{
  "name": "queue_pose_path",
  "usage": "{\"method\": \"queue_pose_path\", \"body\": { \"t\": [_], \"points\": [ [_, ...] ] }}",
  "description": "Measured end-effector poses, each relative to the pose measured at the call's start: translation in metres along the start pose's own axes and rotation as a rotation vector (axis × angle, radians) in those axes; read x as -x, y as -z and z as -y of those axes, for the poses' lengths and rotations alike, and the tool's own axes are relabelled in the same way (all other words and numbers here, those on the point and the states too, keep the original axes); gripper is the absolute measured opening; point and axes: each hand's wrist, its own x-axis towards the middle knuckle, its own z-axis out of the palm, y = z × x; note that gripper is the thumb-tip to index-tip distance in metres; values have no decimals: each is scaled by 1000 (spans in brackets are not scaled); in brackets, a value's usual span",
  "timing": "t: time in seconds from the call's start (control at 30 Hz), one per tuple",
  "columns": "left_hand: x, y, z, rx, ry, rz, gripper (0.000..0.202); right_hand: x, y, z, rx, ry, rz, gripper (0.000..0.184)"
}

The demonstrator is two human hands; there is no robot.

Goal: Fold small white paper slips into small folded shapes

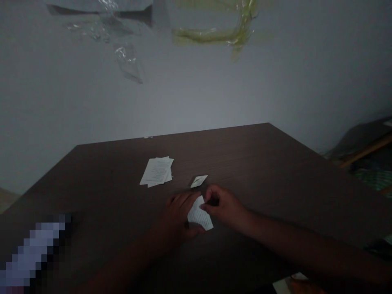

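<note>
A small sheet of printed paper [200, 218] lies between my hands on the brown table. My left hand [180, 212] grips it from the left, fingers over the top edge and thumb along the bottom. At its upper right edge, the thumb and forefinger of my right hand [225, 206] are bent in a pinch on the paper. One corner of the sheet looks folded or cut at a slant. Just beyond my hands sits a little folded paper piece [199, 181]. Farther left is a loose stack of printed sheets [157, 171].
The dark brown table [239, 159] reaches back to a pale wall [196, 94] with clear and yellow tape on it. A pixelated pale object [33, 253] fills the lower left. At the right edge stands a shelf with a wooden bar [367, 151].
</note>
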Motion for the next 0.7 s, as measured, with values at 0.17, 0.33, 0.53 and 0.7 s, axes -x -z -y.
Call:
{"method": "queue_pose_path", "body": {
  "t": [0.17, 0.33, 0.53, 0.7],
  "points": [
    [-2, 9, 4, -35, 47, -67, 54, -2, 14, 2, 68, 97, 3, 28],
    [-6, 21, 3, -93, -20, -69, 32, -2, 26, 8, 227, 267, 120, 13],
    [-5, 26, 8, -130, -24, -40, 43, -2, 41, 12, 425, 570, 331, 14],
    [-5, 27, 9, -102, -30, -6, 47, 1, 46, 13, 540, 682, 399, 16]
  ]
}}
